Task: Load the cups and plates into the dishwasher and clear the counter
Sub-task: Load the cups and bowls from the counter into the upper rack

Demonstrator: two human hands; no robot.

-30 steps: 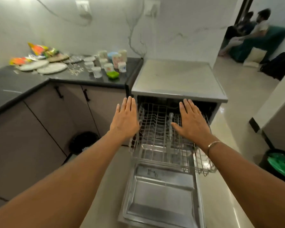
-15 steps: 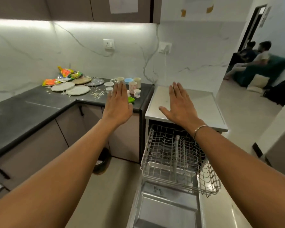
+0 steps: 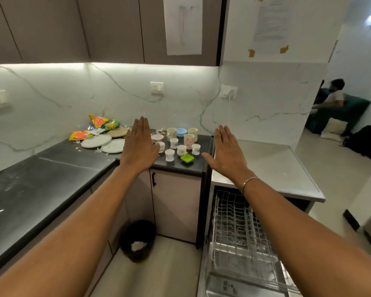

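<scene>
Black counter runs along the left, and all the dishes sit at its far end. Snack wrappers are piled against the wall. Two white plates lie side by side just near of them, with a tan plate behind. Our left hand is held out flat, fingers straight and together, gripping nothing; it hides part of the dish cluster. Black bin is on the floor below. Right of that hand the cups stand upright in a tight group, blue bowl on the far side, green square dish at the near edge. Our right hand is also flat and empty, bracelet on the wrist, over the counter's right end. Dishwasher stands right of the counter, door down, wire rack pulled out.
</scene>
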